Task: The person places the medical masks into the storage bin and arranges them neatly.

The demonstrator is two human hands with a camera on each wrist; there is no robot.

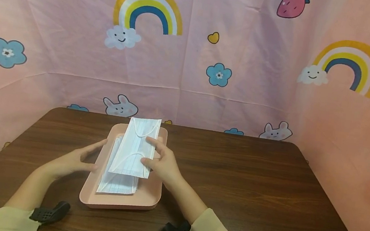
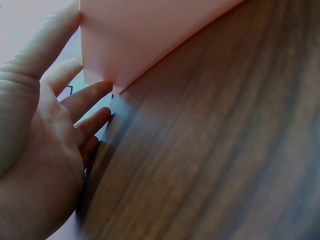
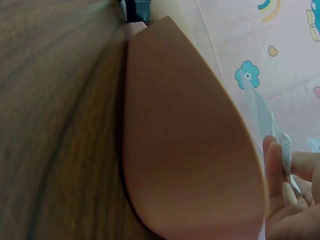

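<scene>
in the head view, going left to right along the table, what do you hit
left hand → left rim of the pink tray → white face mask lifted over the tray → right hand pinching it → bare wooden table

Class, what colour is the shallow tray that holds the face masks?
Pale pink: the shallow plastic tray shows best in the head view.

tray [image 1: 152, 198]: sitting on the table [image 1: 248, 192], left of its middle, long side running front to back.
stack of masks [image 1: 117, 186]: lying in the tray, toward its near left part.
top mask [image 1: 134, 147]: lying over the stack, reaching the tray's far rim.
left hand [image 1: 73, 161]: hovering just left of the tray.
right hand [image 1: 162, 162]: sitting over the tray's right side, touching the top mask's right edge.
backdrop [image 1: 193, 74]: standing behind and beside the table.
</scene>
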